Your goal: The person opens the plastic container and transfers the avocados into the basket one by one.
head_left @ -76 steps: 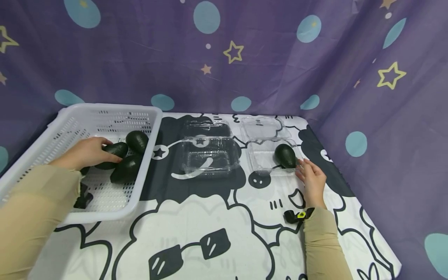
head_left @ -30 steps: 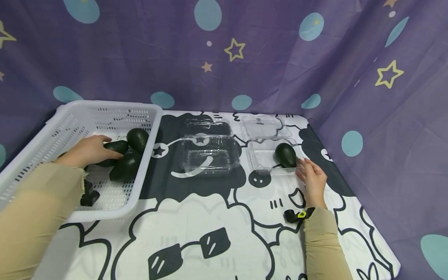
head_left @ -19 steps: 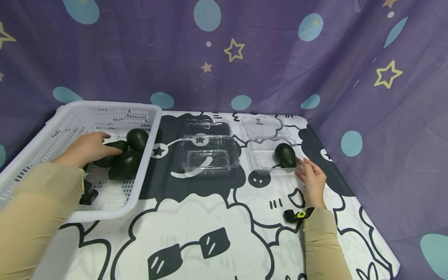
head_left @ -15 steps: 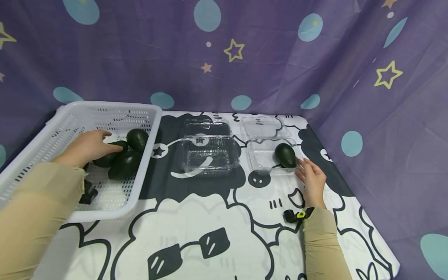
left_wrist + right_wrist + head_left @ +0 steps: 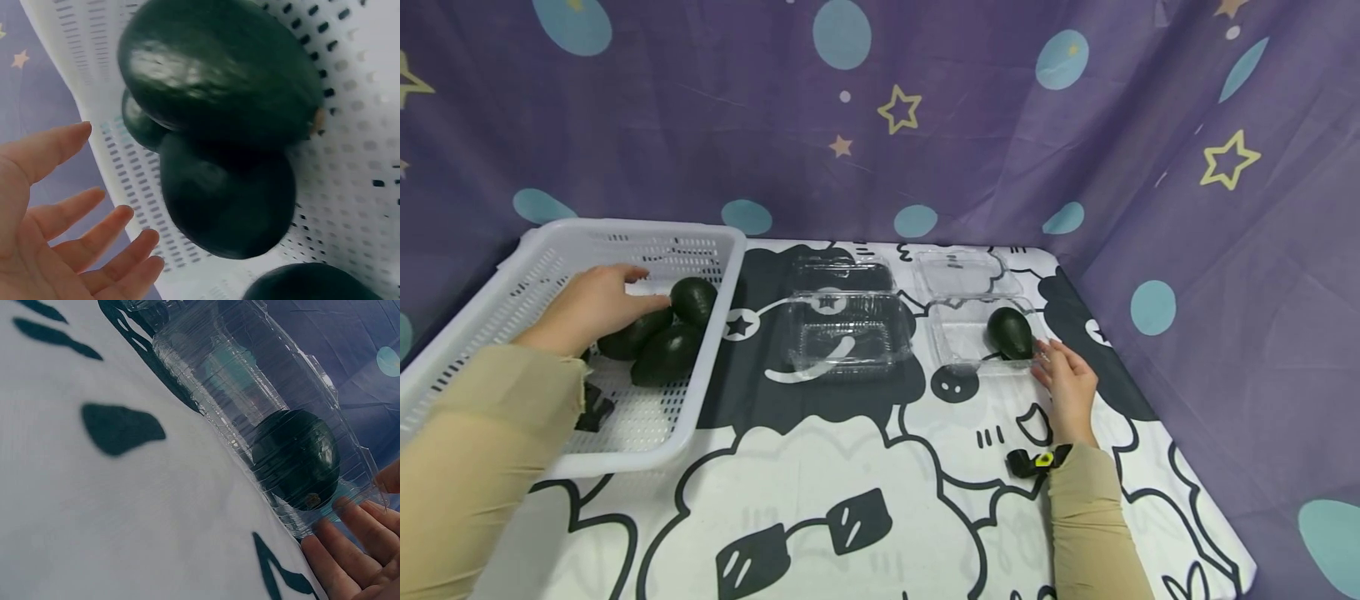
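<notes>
In the head view my left hand [image 5: 591,308] hovers over the white basket, thumb and fingers spread apart. Under it lies a dark green avocado [image 5: 628,337], partly hidden by the thumb. Two more avocados touch it: one in front [image 5: 667,357] and one behind [image 5: 693,302]. The left wrist view shows bare fingertips [image 5: 150,240] apart from the nearest avocado [image 5: 219,69]. At the right, my right hand [image 5: 1070,387] holds the near right corner of a clear plastic clamshell container [image 5: 958,333], thumb at the rim and fingers against the outer wall. A single avocado [image 5: 1011,333] lies inside.
The perforated white basket [image 5: 662,458] stands on the left of the patterned tablecloth [image 5: 850,458]. A second clear clamshell [image 5: 850,333] lies with its lid back, left of the first. A purple curtain [image 5: 775,125] hangs behind the table. Black cameras sit on both wrists.
My left hand has let go of the avocado in the basket and risen off it, fingers spreading. The avocado stays among the others. The right hand and its container have not moved.
</notes>
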Motion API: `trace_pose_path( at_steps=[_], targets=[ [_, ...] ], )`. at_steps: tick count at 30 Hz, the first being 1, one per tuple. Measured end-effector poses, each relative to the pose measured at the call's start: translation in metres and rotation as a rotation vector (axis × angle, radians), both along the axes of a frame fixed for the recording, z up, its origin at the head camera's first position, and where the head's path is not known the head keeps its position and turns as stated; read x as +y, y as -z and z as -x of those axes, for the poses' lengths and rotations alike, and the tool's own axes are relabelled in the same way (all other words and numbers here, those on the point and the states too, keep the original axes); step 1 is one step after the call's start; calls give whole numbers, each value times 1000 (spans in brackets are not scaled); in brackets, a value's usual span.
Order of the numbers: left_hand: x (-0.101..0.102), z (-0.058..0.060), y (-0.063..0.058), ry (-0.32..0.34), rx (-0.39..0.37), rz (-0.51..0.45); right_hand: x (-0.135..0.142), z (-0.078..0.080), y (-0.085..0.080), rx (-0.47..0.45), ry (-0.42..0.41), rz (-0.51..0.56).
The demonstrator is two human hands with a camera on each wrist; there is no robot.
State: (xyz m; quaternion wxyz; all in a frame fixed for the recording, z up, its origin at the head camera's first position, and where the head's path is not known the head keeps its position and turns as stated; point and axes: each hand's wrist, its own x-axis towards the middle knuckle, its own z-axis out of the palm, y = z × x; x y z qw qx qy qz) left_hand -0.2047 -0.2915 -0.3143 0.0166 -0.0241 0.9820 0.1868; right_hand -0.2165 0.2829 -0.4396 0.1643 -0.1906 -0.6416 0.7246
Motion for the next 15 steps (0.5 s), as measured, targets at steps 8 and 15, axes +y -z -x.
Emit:
trace_pose_path(
  at_steps=[8,15],
  targets=[
    [17,1,-12,-3,36,-23,0,0,-1,0,-7,-6],
    [31,-1,-20,13,80,-43,-1,-2,-2,-5,-11,-10]
  ],
)
